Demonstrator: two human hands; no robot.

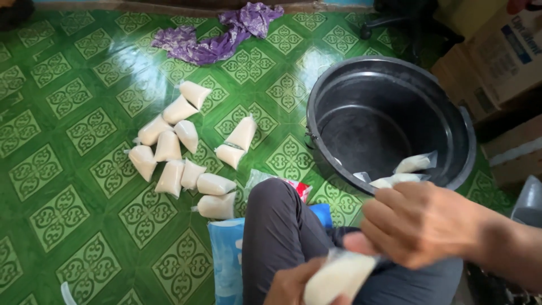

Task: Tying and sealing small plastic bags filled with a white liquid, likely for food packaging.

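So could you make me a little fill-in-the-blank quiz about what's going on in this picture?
1. Both hands, the left hand and the right hand, grip one small ____ bag of pale filling.
2. The filled bags lie in a cluster on the ____-patterned floor.
3. The big tub beside the knee is ____ in colour.
4. The crumpled cloth at the top is ____.

Missing words: plastic; green; black; purple

The floor (68,214) is glossy green patterned tile, mirroring light near its far edge. The tub (389,118) looks like smooth black plastic, and the filled pouches (180,152) clear shiny film. Crumpled purple cloth (217,34) looks soft and matt.
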